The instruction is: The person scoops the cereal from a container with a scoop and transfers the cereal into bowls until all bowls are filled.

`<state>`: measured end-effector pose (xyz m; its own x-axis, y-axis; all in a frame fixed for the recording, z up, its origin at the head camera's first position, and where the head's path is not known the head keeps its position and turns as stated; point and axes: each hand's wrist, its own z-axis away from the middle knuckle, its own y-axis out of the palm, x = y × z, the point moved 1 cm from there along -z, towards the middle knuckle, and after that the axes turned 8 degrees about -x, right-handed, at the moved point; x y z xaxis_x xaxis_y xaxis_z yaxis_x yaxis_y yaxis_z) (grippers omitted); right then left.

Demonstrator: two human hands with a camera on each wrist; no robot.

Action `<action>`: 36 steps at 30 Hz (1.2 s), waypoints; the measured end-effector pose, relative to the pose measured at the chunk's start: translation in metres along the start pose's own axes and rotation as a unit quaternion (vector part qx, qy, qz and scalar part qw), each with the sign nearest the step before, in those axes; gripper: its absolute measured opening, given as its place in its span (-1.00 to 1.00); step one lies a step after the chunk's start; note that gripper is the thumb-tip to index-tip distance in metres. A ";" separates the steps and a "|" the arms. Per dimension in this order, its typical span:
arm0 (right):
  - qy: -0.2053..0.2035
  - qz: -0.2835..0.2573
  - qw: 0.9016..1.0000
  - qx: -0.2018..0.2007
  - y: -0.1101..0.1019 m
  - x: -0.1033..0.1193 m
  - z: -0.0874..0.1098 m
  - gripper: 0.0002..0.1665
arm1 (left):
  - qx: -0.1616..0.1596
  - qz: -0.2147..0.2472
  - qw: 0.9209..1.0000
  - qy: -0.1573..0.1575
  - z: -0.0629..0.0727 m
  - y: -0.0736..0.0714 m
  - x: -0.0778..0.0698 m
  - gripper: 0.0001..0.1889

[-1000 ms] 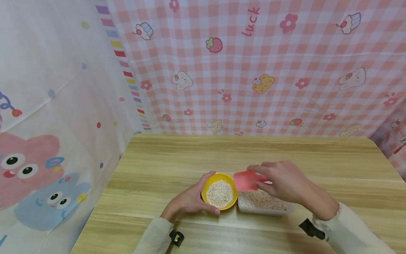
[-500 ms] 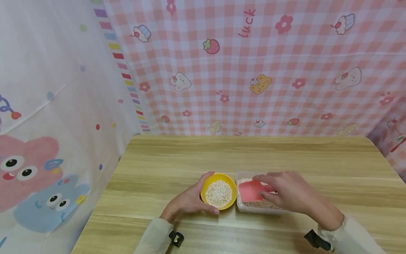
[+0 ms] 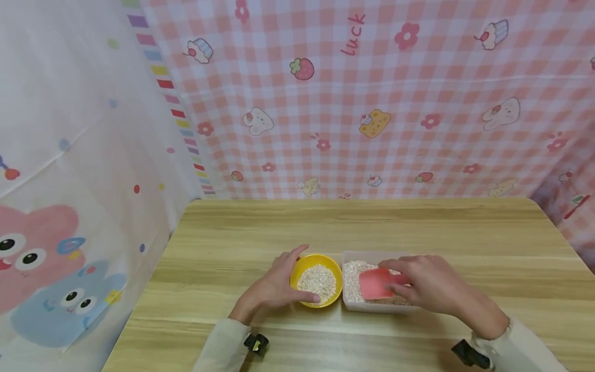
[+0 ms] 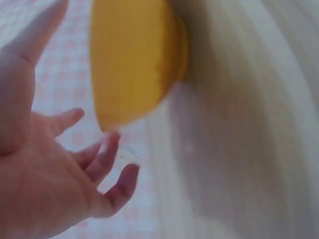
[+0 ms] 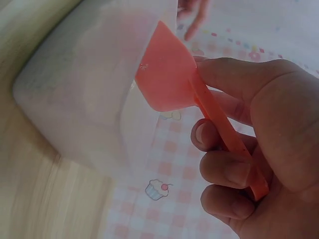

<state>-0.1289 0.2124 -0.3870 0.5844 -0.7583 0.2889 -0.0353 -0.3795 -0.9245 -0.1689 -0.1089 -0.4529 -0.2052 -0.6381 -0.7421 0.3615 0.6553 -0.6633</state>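
A yellow bowl with pale oat flakes in it stands on the table. My left hand is spread at the bowl's left side, thumb over the near rim. In the left wrist view, its loosely bent fingers lie below the bowl's wall, the palm away from it. My right hand grips a pink-red scoop by its handle, fingers wrapped round it in the right wrist view. The scoop's blade is over a translucent plastic box of flakes, right of the bowl.
The bowl and box stand close together on a wood-grain table. Behind its far edge hangs a pink checked cloth, and a white printed cloth hangs on the left. Black straps sit on both sleeves.
The scoop has moved from beside the bowl's rim to the right and down over the box. My left hand has loosened from the bowl, its fingers spreading.
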 end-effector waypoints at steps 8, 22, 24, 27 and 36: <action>0.011 0.011 1.000 -0.009 0.000 -0.010 0.011 -0.59 | -0.079 -0.031 0.995 0.046 -0.002 0.003 -0.041 -0.06; 0.023 0.034 0.999 0.001 -0.016 -0.022 0.017 -0.58 | 0.024 -0.035 0.997 0.068 -0.018 0.036 -0.062 0.10; 0.028 0.039 0.999 0.011 -0.018 -0.022 0.016 -0.58 | 0.030 -0.039 0.997 0.061 -0.019 0.038 -0.062 0.15; 0.022 0.052 0.998 0.026 -0.019 -0.019 0.012 -0.59 | 0.034 -0.045 0.997 0.051 -0.021 0.039 -0.062 0.20; 0.037 0.101 0.992 0.067 -0.016 -0.006 0.003 -0.59 | 0.041 -0.038 0.998 0.033 -0.024 0.040 -0.063 0.25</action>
<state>-0.1294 0.2244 -0.3744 0.5154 -0.8502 0.1071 -0.0344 -0.1454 -0.9888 -0.1633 -0.0332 -0.4348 -0.2933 -0.6555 -0.6959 0.4148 0.5686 -0.7104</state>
